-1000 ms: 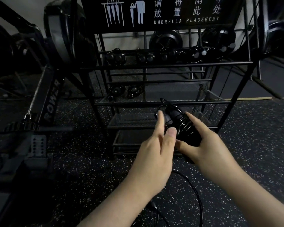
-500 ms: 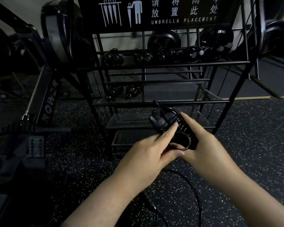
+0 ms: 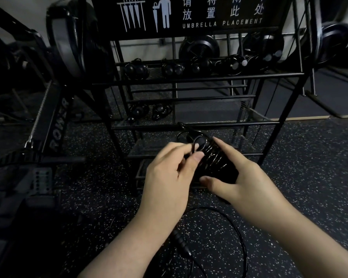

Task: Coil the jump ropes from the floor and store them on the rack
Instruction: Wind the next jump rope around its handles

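With the right hand (image 3: 247,183) still gripping the coiled jump rope (image 3: 213,159) before the rack's (image 3: 189,125) lower shelf, the left hand (image 3: 169,177) has shifted to pinching its last loop, so coiling looks nearly finished.

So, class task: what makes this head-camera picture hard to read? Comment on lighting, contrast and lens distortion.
Head view: dim light throughout, so the black coiled jump rope merges with the black rack; only the left hand, right hand and white sign stand out; the wide-angle lens bows and splays the rack's uprights; the rope on the floor is faint.
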